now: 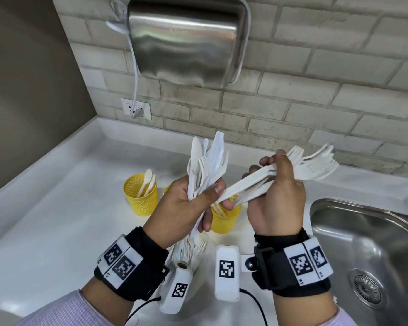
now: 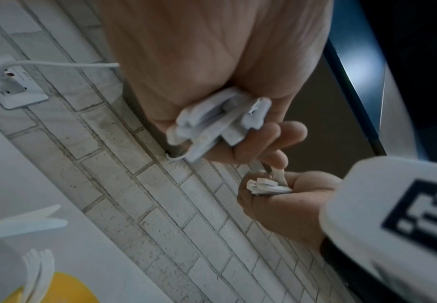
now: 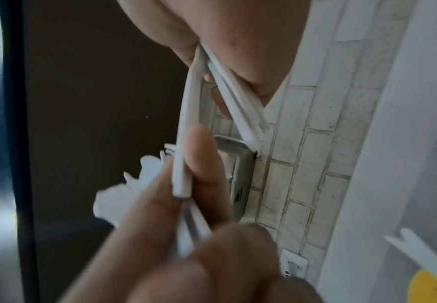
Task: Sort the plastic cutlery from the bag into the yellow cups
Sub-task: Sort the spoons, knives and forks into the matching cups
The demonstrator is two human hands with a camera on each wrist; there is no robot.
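Observation:
My left hand [image 1: 212, 201] grips an upright bunch of white plastic knives and forks [image 1: 209, 161]; their handle ends stick out of the palm in the left wrist view [image 2: 212, 127]. My right hand [image 1: 273, 175] grips a bundle of white forks [image 1: 311, 165], tines to the right, and its handle ends reach my left thumb. Below on the counter stand yellow mesh cups: one with spoons [image 1: 140, 196], one with cutlery [image 1: 224, 222] under my hands, and one mostly hidden behind my left hand [image 1: 166, 188]. The right wrist view shows fingers [image 3: 204, 168] curled around fork handles [image 3: 183, 174].
Loose white forks [image 1: 191, 248] lie on the white counter [image 1: 57, 220] beneath my left wrist. A steel sink [image 1: 363, 243] sits at the right. On the brick wall hang a steel hand dryer [image 1: 186, 38] and a socket [image 1: 136, 109] with its cable.

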